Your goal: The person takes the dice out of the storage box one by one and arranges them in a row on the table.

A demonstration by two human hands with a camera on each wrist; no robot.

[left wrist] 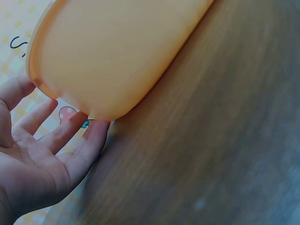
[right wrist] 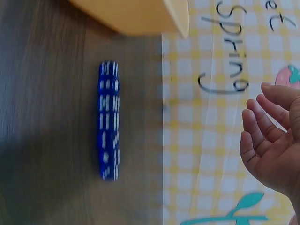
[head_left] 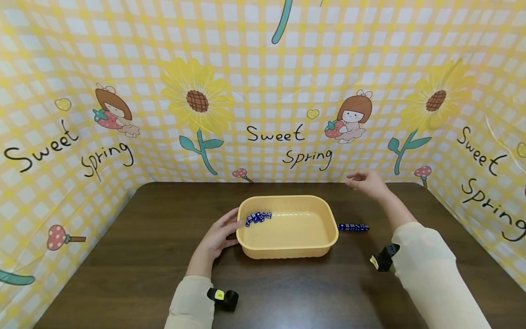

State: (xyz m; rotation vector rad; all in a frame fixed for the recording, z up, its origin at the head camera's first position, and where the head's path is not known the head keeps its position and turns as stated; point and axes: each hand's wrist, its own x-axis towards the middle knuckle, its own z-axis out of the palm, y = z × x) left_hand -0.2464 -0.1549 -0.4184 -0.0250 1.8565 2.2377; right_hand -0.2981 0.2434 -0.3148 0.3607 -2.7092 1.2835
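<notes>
A yellow rectangular plastic bin [head_left: 287, 249] sits upright on the table. My left hand [head_left: 219, 233] is at the bin's left end, its fingertips touching the outer wall; the left wrist view shows the fingers [left wrist: 96, 138] spread and slightly bent there. Several blue dice with white pips [head_left: 258, 218] lie in a loose cluster inside, at the left. Just right of the bin, a straight row of blue dice [head_left: 354, 227] stands on the table, blurred in the right wrist view. Beyond that row, my right hand [head_left: 365, 183] hovers with loosely bent fingers and holds nothing.
A dark wood table [head_left: 287, 297] lies under everything. Its back and sides are enclosed by a yellow checked cloth [head_left: 263, 82] printed with flowers and words. Small black cameras [head_left: 223, 299] are strapped on both wrists.
</notes>
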